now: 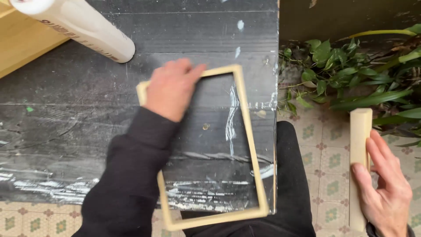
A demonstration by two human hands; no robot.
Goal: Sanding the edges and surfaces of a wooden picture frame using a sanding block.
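pale wood forms the rectangular frame [252, 145], which lies flat on the black bench [66, 118] with its near end overhanging the bench edge above the person's lap. left hand [172, 90] rests palm down on the frame's far left corner, fingers [193, 71] stretched out flat and pressing, not curled round the wood. right hand [386, 188] is off to the side over the patterned tile floor [326, 162], well apart from the frame, fingers closed loosely round a short wooden block [359, 131] held upright. white tube [83, 26] lies at the far left of the bench, clear of the frame. green leafy plants [346, 70] stand beyond the bench edge, near the block's top end.
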